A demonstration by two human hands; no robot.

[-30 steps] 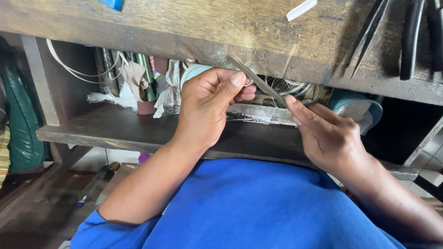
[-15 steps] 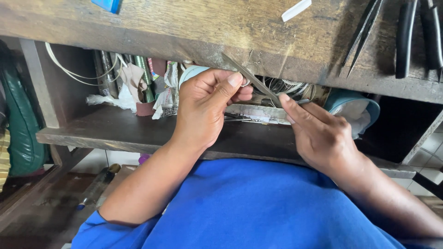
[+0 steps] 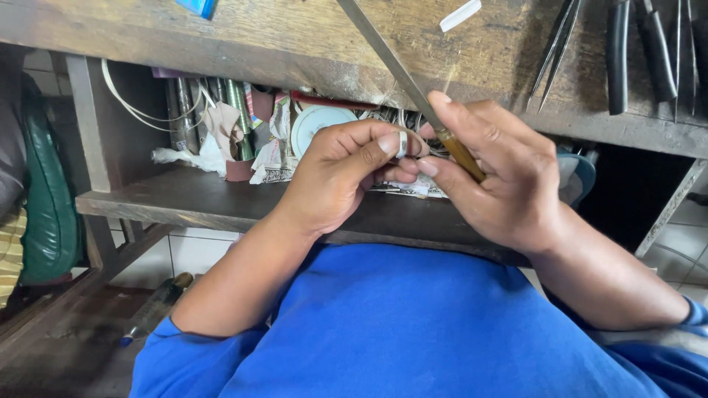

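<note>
Head view first, and I work across from nine o'clock: a dark green padded cushion (image 3: 46,199) leans against the frame, out of the way, and beside it the lower wooden shelf (image 3: 184,203) carries a clutter of white cords, metal rods and crumpled paper scraps (image 3: 221,140), with a round pale blue-rimmed disc (image 3: 317,121) standing behind them, pushed to the back so the front edge stays usable. At centre my left hand (image 3: 339,173) is clenched around a small silver ring (image 3: 402,144), pinched between thumb and forefinger and turned so its band faces the tool; I judge the pinch keeps it steady and in plain sight. Just toward three o'clock my right hand (image 3: 501,177) grasps the amber wooden handle of a long flat grey metal file (image 3: 398,70), whose blade runs up toward twelve o'clock across the worn wooden benchtop (image 3: 295,37); the handle sits close to the ring, touching or nearly so, I cannot tell which. Both hands hover over my blue shirt (image 3: 413,332), close to the body for control, I think. At one to two o'clock, steel tweezers (image 3: 557,44) and black-handled pliers (image 3: 638,51) lie on the bench within reach.
</note>
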